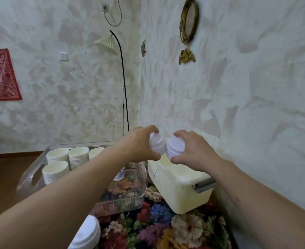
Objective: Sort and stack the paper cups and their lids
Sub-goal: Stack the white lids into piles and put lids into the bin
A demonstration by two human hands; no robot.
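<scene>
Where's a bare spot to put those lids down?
The near half of the clear bin lies bare beside its paper cup stacks, which crowd the far end. The floral cloth is open between the cream box and the lid stack.

White lids (pixel 158 144), white cups (pixel 55 170) in a clear bin (pixel 130 198). Pale-yellow box (pixel 180 193), grey handle (pixel 204 185). The cloth (pixel 159 229) bursts with red, blue, purple and cream flowers on black. Red patterned hanging (pixel 0 76), mottled cream wall (pixel 238 87), gold frame (pixel 189 19).

floor lamp (pixel 106 44), oval mirror (pixel 189 19), red cloth (pixel 0 76)
</scene>
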